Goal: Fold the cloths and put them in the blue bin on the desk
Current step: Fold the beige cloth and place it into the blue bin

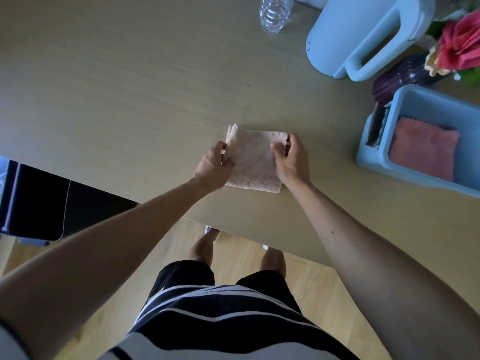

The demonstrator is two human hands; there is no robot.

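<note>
**Pale cloth [255,162], folded, held at both side edges**

- Left hand [215,165]: forearm reaches in from the lower left. Fingers are curled and pinch the cloth's left edge.
- Right hand [292,159]: forearm reaches in from the lower right. Thumb lies on top and fingers curl round the right edge, close to the far corner.
- Pale cloth: a rough square lying flat on the worktop [130,87] between the two hands, near the worktop's front edge, which runs on a slant just below it.
- Blue bin [415,179]: right of the cloth and apart from it, partly cut off by the frame. A pink cloth [423,149] lies folded inside.
- Open room: bare worktop lies wide to the left and beyond the cloth, with a bare strip between cloth and bin.
- Far right: a light blue jug [363,35], a clear bottle [275,11] and a purple vase [400,76] with flowers [459,42].
</note>
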